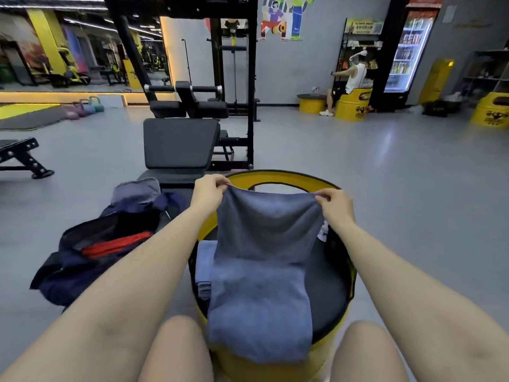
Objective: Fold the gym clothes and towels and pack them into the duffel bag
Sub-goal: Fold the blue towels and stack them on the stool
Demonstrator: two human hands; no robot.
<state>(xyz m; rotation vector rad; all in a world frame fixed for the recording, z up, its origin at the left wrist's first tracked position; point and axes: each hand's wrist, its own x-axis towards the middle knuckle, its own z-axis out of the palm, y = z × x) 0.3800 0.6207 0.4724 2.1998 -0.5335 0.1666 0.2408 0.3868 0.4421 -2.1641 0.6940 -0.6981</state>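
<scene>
Both hands pinch the top corners of a soft grey-blue towel (261, 271): the left hand (208, 193) grasps one corner, the right hand (334, 202) the other. The terry cloth hangs over the near edge of a round yellow drum stool (341, 321) (black padded top). The open navy duffel bag (91, 257) lies just left of it.

weight bench (179, 146) | kettlebells (85, 107) | drinks fridge (407, 51) | seated person (349, 81)

gym | cable machine (234, 64) 12 o'clock | kettlebells (85, 107) 10 o'clock | weight bench (19, 155) 9 o'clock | drinks fridge (407, 51) 2 o'clock
</scene>
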